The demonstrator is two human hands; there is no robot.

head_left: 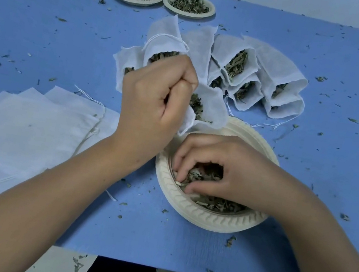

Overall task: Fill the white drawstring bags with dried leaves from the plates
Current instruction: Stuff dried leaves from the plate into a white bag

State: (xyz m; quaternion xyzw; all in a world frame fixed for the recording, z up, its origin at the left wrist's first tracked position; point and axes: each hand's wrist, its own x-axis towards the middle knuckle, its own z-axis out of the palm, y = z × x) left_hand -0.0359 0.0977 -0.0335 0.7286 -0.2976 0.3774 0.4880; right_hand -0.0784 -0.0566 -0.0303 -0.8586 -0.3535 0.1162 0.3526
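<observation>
On the leaf-littered blue desk [311, 173], the left hand [156, 100] grips a part-filled white bag [213, 108] beside the near plate [198, 216], where the right hand [228, 168] pinches dried leaves [216, 206] with curled fingers; filled bags [278, 74] lie behind.

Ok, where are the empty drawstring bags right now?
In the head view, the empty drawstring bags lie flat on the blue table at the left, just left of the left hand and the near plate.
</observation>
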